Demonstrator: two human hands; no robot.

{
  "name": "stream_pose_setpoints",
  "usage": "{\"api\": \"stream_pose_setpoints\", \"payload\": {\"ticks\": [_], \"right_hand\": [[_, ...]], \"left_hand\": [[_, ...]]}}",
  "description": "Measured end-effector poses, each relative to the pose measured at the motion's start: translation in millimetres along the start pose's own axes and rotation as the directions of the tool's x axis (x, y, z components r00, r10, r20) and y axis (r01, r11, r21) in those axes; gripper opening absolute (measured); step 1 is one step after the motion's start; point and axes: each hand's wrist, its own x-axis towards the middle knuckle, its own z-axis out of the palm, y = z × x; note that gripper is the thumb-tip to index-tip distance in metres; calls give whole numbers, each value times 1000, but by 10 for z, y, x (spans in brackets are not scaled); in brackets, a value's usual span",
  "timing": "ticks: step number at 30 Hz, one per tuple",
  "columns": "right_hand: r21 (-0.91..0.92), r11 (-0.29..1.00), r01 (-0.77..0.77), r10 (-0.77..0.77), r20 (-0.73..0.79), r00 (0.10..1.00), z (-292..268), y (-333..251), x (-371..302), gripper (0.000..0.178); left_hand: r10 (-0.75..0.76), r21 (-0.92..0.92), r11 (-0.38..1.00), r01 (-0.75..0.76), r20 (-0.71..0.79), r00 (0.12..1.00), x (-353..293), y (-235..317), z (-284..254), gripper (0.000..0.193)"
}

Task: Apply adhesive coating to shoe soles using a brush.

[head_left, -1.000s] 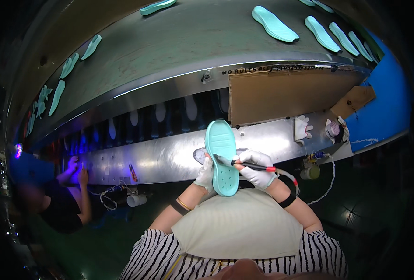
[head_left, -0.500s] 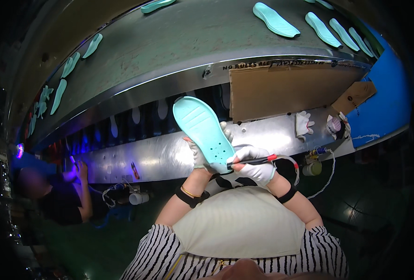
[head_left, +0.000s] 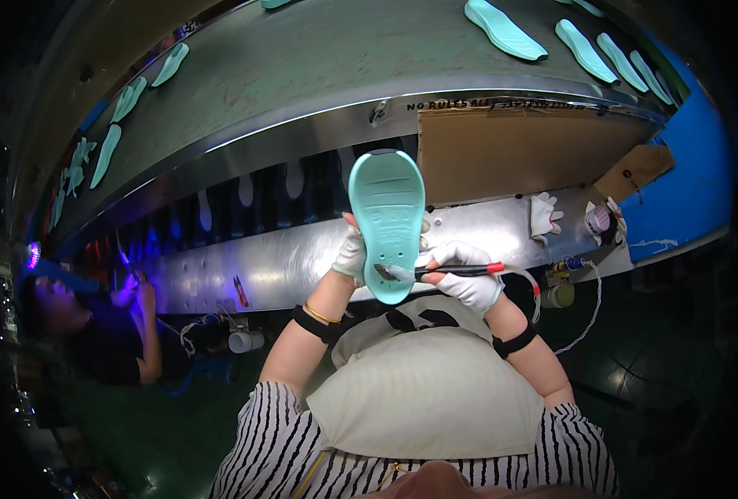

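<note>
A mint-green shoe sole [head_left: 387, 204] is held up nearly upright in front of me, its dark-tipped end pointing away. My left hand [head_left: 351, 254], in a white glove with bare fingertips, grips it from the left and underneath; most of those fingers are hidden behind the sole. In my right hand [head_left: 469, 283], gloved the same way, is a black-handled brush [head_left: 460, 269] with a red band and a thin tube leading off its back. The brush's pale bristles lie on the near end of the sole, over its small holes.
Beyond the metal bench [head_left: 302, 262] runs a green belt [head_left: 319, 58] carrying several mint soles [head_left: 502, 32]. A cardboard sheet [head_left: 527, 154] stands at right, near a loose white glove [head_left: 544, 215]. Red-handled pliers [head_left: 241, 291] lie left. A co-worker [head_left: 111, 333] works under violet light.
The sole has swung upright and a little to the right. The brush has shifted from the sole's near edge onto its face, now touching near the holes.
</note>
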Motion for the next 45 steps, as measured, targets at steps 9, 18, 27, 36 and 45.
{"api": "stream_pose_setpoints", "payload": {"ticks": [9,18,27,36,45], "right_hand": [[-301,937,177,-12,479,878,-130,-36,85,15],[-490,748,448,-223,451,864,-41,-143,91,18],[-492,814,309,-125,370,921,-128,-285,78,13],[-266,908,325,-317,73,946,-213,-368,-5,17],[-164,935,315,-347,-231,909,-258,11,382,13]], "left_hand": [[-249,215,944,250,-31,968,60,130,-74,87],[-300,344,864,369,-237,924,104,132,-168,77],[-213,347,893,287,-237,948,97,175,-75,72],[87,-184,975,-128,-217,972,-297,425,-213,92],[77,-258,957,-130,-206,975,-200,-424,93,62]]}}
